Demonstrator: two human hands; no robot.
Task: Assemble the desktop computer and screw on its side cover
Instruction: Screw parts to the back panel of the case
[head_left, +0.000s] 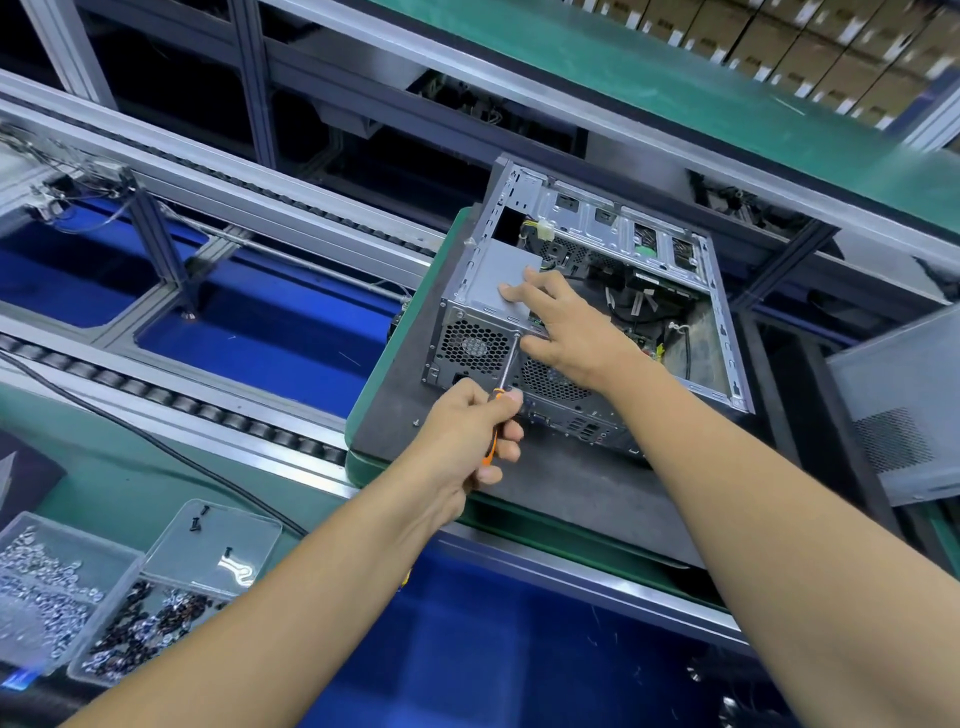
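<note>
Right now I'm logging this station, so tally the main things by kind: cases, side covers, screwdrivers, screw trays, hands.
Computer case: 1
Side cover: 1
Screwdriver: 1
Screw trays: 2
Hands, left hand, right hand: 2
Total: 7

Head-worn view, steeply down, close over workbench (545, 499)

I see a grey aluminium-framed roller conveyor line (218, 410) crossing from nine to three o'clock, blue floor panels (270, 332) beneath, stacked cardboard boxes (810, 47) at one o'clock.
</note>
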